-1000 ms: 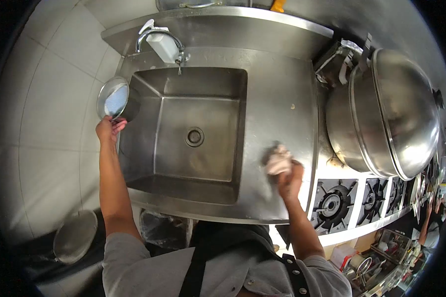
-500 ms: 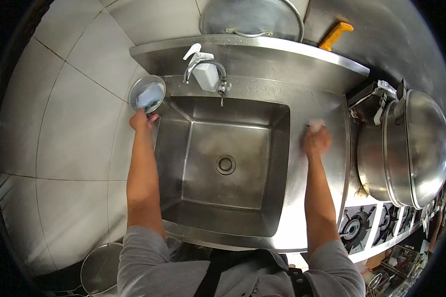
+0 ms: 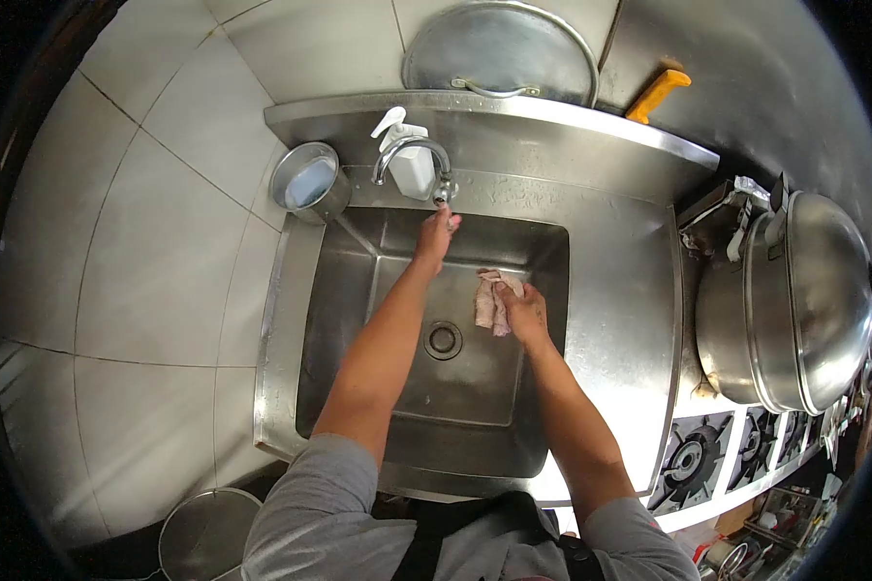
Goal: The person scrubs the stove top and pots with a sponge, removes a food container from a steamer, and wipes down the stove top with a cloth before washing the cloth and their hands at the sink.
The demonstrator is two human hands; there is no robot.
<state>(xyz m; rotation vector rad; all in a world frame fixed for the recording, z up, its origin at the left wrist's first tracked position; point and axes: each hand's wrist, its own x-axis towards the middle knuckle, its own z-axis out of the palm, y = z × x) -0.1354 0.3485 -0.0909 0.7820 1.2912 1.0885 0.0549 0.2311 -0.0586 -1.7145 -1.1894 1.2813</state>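
1. The right hand (image 3: 527,315) grips a pale pink cloth (image 3: 491,302), fingers closed on its upper right part; the cloth hangs in loose folds over the basin of the steel sink (image 3: 465,392), up and to the right of the drain (image 3: 443,340).
2. The left hand (image 3: 438,237) reaches up to the base of the faucet (image 3: 445,187), its fingertips at the small handle there; the hand hides much of this spot, so I cannot tell whether the fingers are closed on it.
3. A white pump bottle (image 3: 413,172) stands just behind the curved spout; to its left, at the sink's back corner, sits a metal container (image 3: 330,198) with something light blue inside (image 3: 310,184).
4. Right of the basin is the bare steel counter (image 3: 620,271); beyond it stand a large domed pot (image 3: 746,310) and a stove burner (image 3: 688,463); a grey oval lid (image 3: 499,48) leans behind the backsplash.
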